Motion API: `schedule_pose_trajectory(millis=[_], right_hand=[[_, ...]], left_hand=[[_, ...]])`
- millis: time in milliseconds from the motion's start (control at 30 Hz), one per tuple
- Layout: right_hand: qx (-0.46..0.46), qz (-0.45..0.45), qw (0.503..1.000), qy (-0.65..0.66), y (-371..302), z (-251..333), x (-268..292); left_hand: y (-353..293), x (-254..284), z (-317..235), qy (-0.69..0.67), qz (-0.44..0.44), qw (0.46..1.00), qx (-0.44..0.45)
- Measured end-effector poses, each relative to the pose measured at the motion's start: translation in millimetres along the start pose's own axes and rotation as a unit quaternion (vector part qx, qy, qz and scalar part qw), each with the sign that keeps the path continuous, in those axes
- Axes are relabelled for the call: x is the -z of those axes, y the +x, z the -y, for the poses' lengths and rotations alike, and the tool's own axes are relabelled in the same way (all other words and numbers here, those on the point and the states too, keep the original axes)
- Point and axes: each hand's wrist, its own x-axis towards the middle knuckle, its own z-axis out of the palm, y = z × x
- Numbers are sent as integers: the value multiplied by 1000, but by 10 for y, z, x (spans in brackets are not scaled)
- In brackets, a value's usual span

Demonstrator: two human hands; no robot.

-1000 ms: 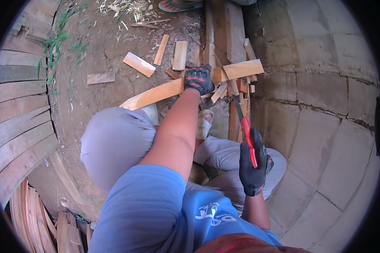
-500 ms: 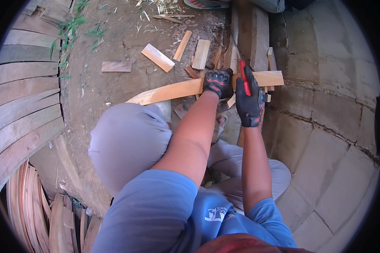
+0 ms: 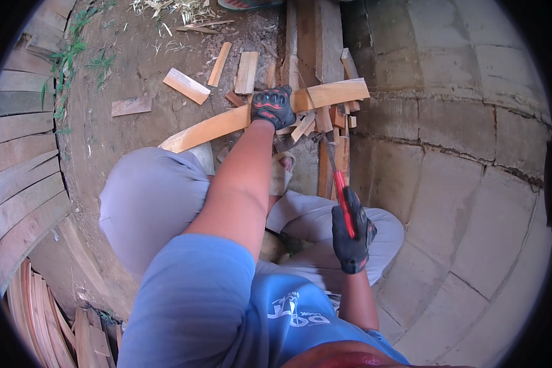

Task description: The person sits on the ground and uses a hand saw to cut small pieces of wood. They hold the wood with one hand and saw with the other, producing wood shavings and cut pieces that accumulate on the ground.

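Note:
My left hand (image 3: 273, 107), in a black glove with red trim, grips a long light-brown plank (image 3: 210, 130) from above with its fingers wrapped over it. The plank lies slantwise, its right end resting over a pile of wood offcuts (image 3: 303, 126). My right hand (image 3: 353, 236), gloved the same way, is closed around the red handle (image 3: 345, 205) of a handsaw (image 3: 332, 158). Its thin blade points away from me and reaches up to the plank, right of my left hand. The blade's far part is hard to make out.
Several short wood pieces (image 3: 186, 85) lie on the dirt ground beyond the plank. Long beams (image 3: 329, 40) run away from me. Concrete paving (image 3: 448, 208) spreads to the right, and boards (image 3: 18, 156) line the left. A person's sandalled foot (image 3: 249, 5) shows at the top.
My right hand has drawn the saw back toward me, from beside the plank to near my leg. My left hand still holds the plank. The whole view has shifted.

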Motion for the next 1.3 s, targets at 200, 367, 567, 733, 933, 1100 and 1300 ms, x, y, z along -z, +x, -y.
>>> schedule_pose_trajectory(millis=[200, 367, 567, 733, 933, 1100, 1300], right_hand=[[45, -23, 999, -1, -189, 112, 164], [55, -31, 998, -7, 524, 109, -320], [67, -20, 997, 20, 1654, 202, -974], [89, -52, 992, 73, 2120, 106, -1328], [70, -28, 989, 125, 2260, 190, -1415], [71, -21, 983, 165, 2140, 182, -1365], [13, -8, 985, 171, 1893, 97, -1222]], left_hand=[[-21, 14, -10, -9, 4, 1000, -2], [-53, 47, 15, -1, -10, 1000, -5], [-17, 70, -30, -16, -8, 1000, -8], [-50, 84, -10, -30, -19, 999, 2], [21, 62, 20, -49, 0, 999, -11], [-7, 62, 24, -51, -16, 999, -1], [-30, 88, -22, 0, 20, 1000, 0]])
